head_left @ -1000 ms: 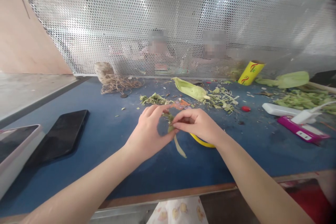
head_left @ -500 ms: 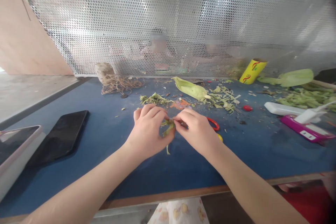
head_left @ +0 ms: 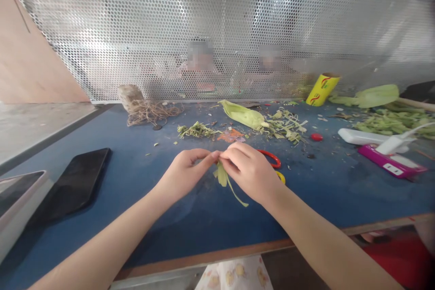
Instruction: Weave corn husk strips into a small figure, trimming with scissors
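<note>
My left hand [head_left: 185, 172] and my right hand [head_left: 253, 172] meet over the middle of the blue table, fingertips pinched together. From between them hangs a piece of green corn husk [head_left: 222, 176], with one thin strip trailing down to the right. The fingers hide its upper end. Partly behind my right hand lie scissors, of which a red handle loop [head_left: 276, 158] and a bit of yellow show. Beyond the hands are a small heap of shredded husk [head_left: 197, 130], a whole pale green husk leaf [head_left: 243, 117] and more husk shreds [head_left: 288, 128].
Brown twine [head_left: 152, 113] lies at the back left, a yellow tube [head_left: 322, 89] at the back right. A black phone [head_left: 73, 181] is on the left, a purple and white power strip [head_left: 390, 161] on the right. Behind a perforated metal screen [head_left: 224, 22] two people show faintly.
My left fingers have straightened and come off the front of the husk, which now hangs lower and in fuller view below my right fingers. The view has shifted slightly.
</note>
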### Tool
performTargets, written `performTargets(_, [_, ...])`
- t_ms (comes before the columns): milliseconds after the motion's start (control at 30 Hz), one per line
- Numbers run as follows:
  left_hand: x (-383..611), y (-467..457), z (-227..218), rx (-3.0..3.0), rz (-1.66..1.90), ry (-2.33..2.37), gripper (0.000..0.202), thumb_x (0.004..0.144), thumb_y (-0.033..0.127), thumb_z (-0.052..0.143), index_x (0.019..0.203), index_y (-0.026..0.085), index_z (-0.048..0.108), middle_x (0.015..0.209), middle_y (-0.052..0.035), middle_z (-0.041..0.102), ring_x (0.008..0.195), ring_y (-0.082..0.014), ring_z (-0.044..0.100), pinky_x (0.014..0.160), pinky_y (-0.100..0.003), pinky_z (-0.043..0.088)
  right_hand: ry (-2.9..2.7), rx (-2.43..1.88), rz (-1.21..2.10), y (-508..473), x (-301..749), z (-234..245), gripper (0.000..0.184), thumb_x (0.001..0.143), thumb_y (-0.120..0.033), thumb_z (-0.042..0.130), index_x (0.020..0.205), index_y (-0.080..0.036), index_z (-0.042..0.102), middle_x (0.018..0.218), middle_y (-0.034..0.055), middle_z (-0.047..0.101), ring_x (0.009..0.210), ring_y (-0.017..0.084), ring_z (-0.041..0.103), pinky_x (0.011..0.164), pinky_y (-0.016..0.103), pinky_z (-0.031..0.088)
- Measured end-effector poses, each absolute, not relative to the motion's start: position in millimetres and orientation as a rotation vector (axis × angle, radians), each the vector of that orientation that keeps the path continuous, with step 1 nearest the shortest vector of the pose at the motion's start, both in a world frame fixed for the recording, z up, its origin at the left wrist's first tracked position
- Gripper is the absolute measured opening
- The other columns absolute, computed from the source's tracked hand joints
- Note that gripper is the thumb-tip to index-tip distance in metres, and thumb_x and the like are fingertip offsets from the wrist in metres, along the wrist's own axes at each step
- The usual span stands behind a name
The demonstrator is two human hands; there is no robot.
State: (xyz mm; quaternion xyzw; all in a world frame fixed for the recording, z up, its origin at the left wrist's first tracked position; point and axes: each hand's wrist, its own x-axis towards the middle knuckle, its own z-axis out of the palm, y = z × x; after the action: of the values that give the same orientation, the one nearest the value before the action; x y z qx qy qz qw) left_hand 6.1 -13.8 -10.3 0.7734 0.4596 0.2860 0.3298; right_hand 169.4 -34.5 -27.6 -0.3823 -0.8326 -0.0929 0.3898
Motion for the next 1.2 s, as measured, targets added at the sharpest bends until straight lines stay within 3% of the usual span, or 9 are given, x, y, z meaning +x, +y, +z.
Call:
performTargets(133, [6, -12, -15, 2.262, 0.825, 1.256, 0.03, 0.084, 0.035, 0.042, 0.076, 0.018, 0.065, 0.08, -0.0022, 0.066, 0.08, -0.0169, 0.058, 0.072, -0.026, 0.041, -2.14, -1.01, -0.138, -33, 170, -31, 0.022, 0.088, -0.016, 0.038, 0.073, -0.015, 0.054, 0.073, 0.0066, 0.056, 0.071, 0.015, 0.054, 0.066, 0.026, 0.042])
performTargets(300, [7, -12, -19, 2.617, 0.879, 1.325, 0.027, 0.085, 0.026, 0.04, 0.07, 0.019, 0.062, 0.081, -0.0026, 0.066, 0.085, -0.0183, 0.058, 0.079, -0.034, 0.035, -2.142, -1.151, -0.036, -27, 171, -33, 0.02, 0.086, -0.023, 0.043, 0.069, -0.017, 0.052, 0.072, 0.0057, 0.055, 0.07, 0.015, 0.053, 0.064, 0.025, 0.041])
performTargets(467, [8, -8, -23, 2.666, 0.749, 1.366, 0.032, 0.086, 0.027, 0.038, 0.062, 0.018, 0.058, 0.075, -0.0013, 0.065, 0.075, -0.0153, 0.058, 0.076, -0.033, 0.034, -2.189, -1.264, 0.089, -23, 171, -30, 0.024, 0.086, -0.024, 0.043, 0.065, -0.016, 0.051, 0.069, 0.0046, 0.053, 0.065, 0.014, 0.05, 0.06, 0.024, 0.037])
performTargets(633, [5, -4, -21, 2.617, 0.69, 1.421, 0.03, 0.082, 0.031, 0.044, 0.061, 0.019, 0.062, 0.072, -0.0014, 0.066, 0.076, -0.0184, 0.057, 0.075, -0.035, 0.035, -2.078, -1.246, 0.345, -21, 181, -26, 0.023, 0.083, -0.026, 0.049, 0.062, -0.016, 0.053, 0.063, 0.0001, 0.053, 0.059, 0.01, 0.048, 0.055, 0.021, 0.033])
performTargets(900, [1, 1, -18, 2.216, 0.626, 1.399, 0.035, 0.081, 0.039, 0.043, 0.059, 0.02, 0.063, 0.068, 0.0014, 0.067, 0.068, -0.0167, 0.059, 0.066, -0.027, 0.041, -2.055, -1.321, 0.467, -22, 195, -23, 0.03, 0.081, -0.034, 0.047, 0.057, -0.016, 0.047, 0.056, -0.0024, 0.046, 0.053, 0.009, 0.04, 0.049, 0.021, 0.026])
performTargets(1200, [5, -4, -16, 2.473, 0.819, 1.238, 0.02, 0.08, 0.034, 0.05, 0.077, 0.022, 0.065, 0.078, -0.0007, 0.067, 0.081, -0.0174, 0.057, 0.076, -0.03, 0.04, -1.895, -1.449, 0.747, -17, 188, -30, 0.016, 0.072, -0.031, 0.049, 0.064, -0.018, 0.05, 0.059, -0.0031, 0.049, 0.051, 0.009, 0.039, 0.046, 0.019, 0.027])
